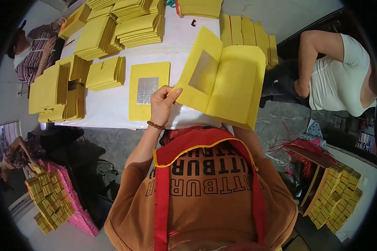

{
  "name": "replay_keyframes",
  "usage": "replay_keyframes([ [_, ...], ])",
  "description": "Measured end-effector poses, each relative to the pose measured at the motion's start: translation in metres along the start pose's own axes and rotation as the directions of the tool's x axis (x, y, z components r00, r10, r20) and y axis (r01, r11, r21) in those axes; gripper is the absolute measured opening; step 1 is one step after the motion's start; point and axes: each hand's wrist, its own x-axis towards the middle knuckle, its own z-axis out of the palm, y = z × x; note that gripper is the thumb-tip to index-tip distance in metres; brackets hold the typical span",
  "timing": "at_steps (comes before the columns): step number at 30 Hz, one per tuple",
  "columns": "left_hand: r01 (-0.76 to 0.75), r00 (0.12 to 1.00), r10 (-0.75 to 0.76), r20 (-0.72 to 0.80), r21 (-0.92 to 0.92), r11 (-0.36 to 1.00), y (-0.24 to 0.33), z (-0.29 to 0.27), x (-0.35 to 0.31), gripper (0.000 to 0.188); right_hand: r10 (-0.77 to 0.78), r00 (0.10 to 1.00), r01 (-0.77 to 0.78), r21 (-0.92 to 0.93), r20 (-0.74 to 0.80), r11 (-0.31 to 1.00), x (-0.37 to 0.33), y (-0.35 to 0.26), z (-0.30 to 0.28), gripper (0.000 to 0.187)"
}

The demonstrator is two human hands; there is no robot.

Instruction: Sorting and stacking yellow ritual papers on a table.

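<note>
My left hand point(165, 101) is closed, pinching the left edge of a yellow paper sheet point(204, 39) between thumb and fingers. A silver foil rectangle point(203, 72) is on that lifted, tilted sheet. Against its right side leans a thick bundle of yellow paper point(238, 81), spread like an open book near the table's front edge. My right forearm point(246, 138) reaches up under this bundle, which hides the hand and its fingers. Left of my left hand, another yellow sheet point(139, 70) with a silver foil rectangle lies flat on the table.
Yellow paper stacks point(94, 37) crowd the left and back of the white-covered table point(109, 113); more stacks point(249, 31) stand at its right. A person in a white top point(337, 75) is at the right, another in stripes point(42, 39) at the far left. Bundled yellow paper point(337, 196) is piled lower right.
</note>
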Motion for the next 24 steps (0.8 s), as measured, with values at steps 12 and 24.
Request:
replay_keyframes([
  [12, 0.115, 0.972, -0.105, 0.211, -0.035, 0.993, 0.029, 0.018, 0.021, 0.017, 0.019, 0.996, -0.035, -0.186, -0.087, 0.982, 0.000, 0.018, -0.011, 0.065],
  [24, 0.206, 0.904, -0.121, 0.411, -0.170, 0.964, 0.028, 0.050, 0.021, 0.002, -0.016, 0.976, -0.062, -0.348, -0.215, 0.935, -0.004, 0.032, -0.026, 0.067],
])
